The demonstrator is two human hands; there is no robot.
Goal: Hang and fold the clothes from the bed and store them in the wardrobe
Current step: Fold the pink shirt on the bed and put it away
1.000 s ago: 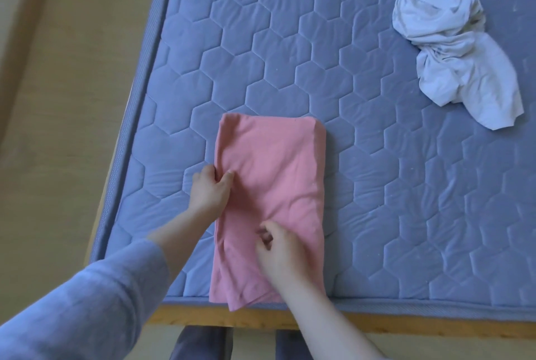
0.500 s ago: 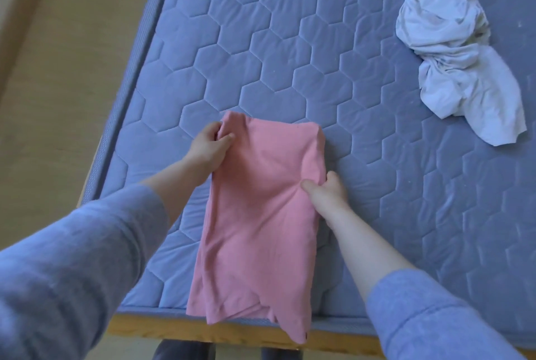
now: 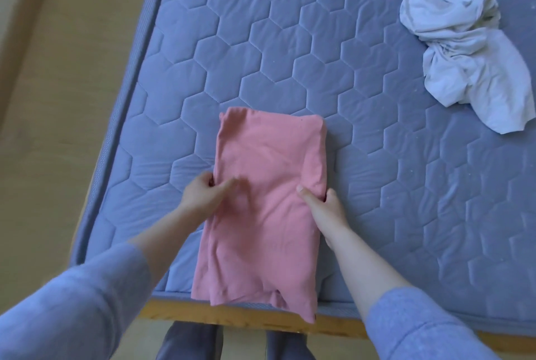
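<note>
Two hands hold one pink garment (image 3: 266, 200), one at each long edge, roughly at mid-length.

Left hand (image 3: 200, 194): the thumb lies on top of the cloth and the fingers go under the left edge, so it pinches that edge.

Right hand (image 3: 324, 206): the thumb is on top and the fingers are tucked beneath the right edge, gripping in the same way.

The garment lies on the blue quilted mattress (image 3: 261, 55) as a long narrow strip, already folded lengthwise. Its near end overhangs the wooden bed frame (image 3: 232, 316). It lies close to the person, probably to keep both edges within easy reach.

Judgement: matched grips at the middle suit either a crosswise fold or lifting the strip level without undoing its layers.

A crumpled white garment (image 3: 464, 40) lies well apart at the far right of the mattress, not yet folded. Its distance keeps it clear of the working area.

No wardrobe is in view, and storage is not yet begun.
</note>
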